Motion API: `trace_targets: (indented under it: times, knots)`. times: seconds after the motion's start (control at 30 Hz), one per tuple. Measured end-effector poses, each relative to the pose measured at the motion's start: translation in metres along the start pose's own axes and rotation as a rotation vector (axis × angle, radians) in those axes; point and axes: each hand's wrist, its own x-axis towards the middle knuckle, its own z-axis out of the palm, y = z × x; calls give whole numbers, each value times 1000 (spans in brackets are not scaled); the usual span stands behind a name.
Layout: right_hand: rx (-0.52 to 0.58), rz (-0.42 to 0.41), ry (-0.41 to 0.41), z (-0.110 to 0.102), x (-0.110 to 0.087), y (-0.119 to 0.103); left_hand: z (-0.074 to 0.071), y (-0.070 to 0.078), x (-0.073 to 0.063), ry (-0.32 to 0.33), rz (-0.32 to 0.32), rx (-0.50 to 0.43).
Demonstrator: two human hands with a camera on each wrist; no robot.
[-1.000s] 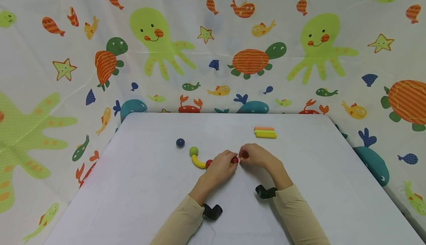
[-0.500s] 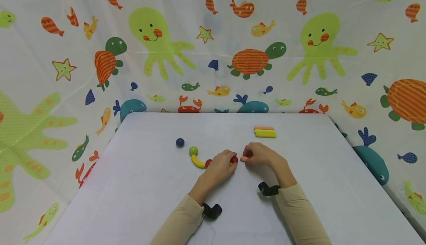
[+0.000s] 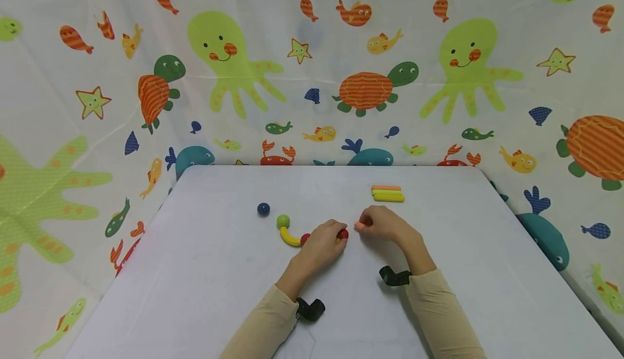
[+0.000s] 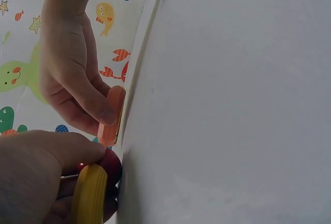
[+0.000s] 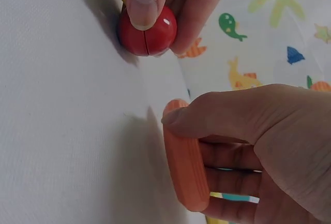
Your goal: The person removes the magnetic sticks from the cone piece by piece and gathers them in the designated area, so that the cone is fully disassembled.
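My left hand point(image 3: 319, 246) grips a glossy red ball point(image 5: 147, 33) between thumb and fingers, with a yellow curved stick point(image 4: 89, 195) running from the ball under the palm. To its left the chain goes on with another red ball point(image 3: 305, 239), a yellow curved stick point(image 3: 290, 237) and a green ball point(image 3: 283, 221). A short way right of the held ball, my right hand point(image 3: 387, 224) pinches an orange, slightly curved stick point(image 5: 186, 164), thumb near one end. In the head view only a small part of that stick shows. A gap separates stick and ball.
A dark blue ball point(image 3: 263, 209) lies on the white table point(image 3: 205, 283), back left of the green ball. One orange and two yellow sticks point(image 3: 388, 194) lie side by side toward the back right. A sea-animal printed cloth point(image 3: 312, 77) hangs behind the table.
My right hand has drawn away to the right and slightly back, carrying the orange stick, so the gap to the red ball is wider. My left hand stays in place.
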Motion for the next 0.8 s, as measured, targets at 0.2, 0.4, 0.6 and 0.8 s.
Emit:
trace_targets:
  times: [0.2, 0.4, 0.6, 0.8]
  knots:
    - [13, 9, 46, -3, 1, 5, 0, 0, 1, -2, -4, 5]
    - [12, -12, 103, -5, -1, 10, 0, 0, 0, 1, 1, 5]
    - [15, 8, 131, -7, -3, 14, 1, -1, 0, 6, 3, 4]
    - [9, 30, 148, -10, -5, 16, 1, -1, 0, 1, -6, 5]
